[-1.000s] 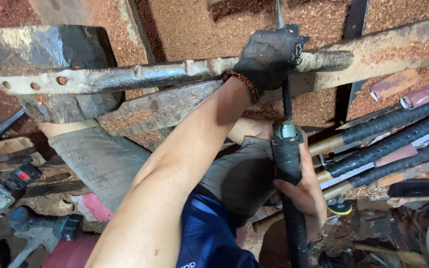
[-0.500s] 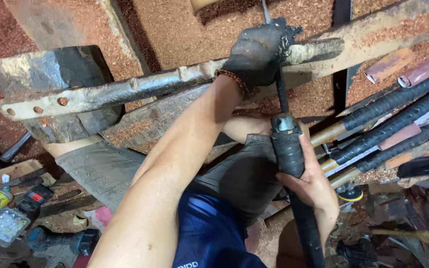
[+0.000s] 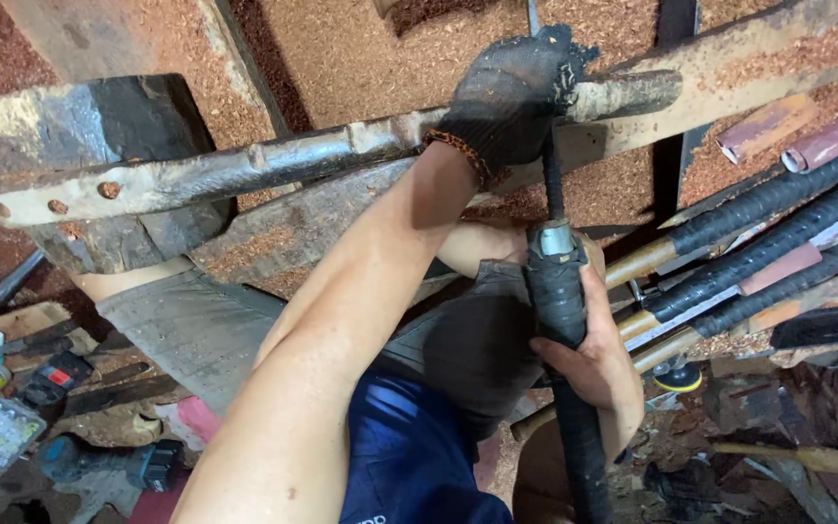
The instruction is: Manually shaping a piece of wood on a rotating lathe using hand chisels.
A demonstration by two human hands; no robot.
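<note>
Now the black-wrapped tool [image 3: 563, 320] runs upright, right hand [image 3: 594, 364] gripping its handle, gloved left hand [image 3: 508, 97] clenching its thin shaft.

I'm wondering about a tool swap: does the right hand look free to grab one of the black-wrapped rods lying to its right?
Probably not as it is: the right hand is wrapped around the black taped handle. The black-wrapped rods lie close by with nothing between, so letting go would likely clear the way.

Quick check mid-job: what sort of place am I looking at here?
Probably a woodworking or tool-making workshop: reddish sawdust covers the ground, black tape-wrapped wooden handles lie stacked at right, and a blue cordless power tool sits among clutter at lower left.
</note>
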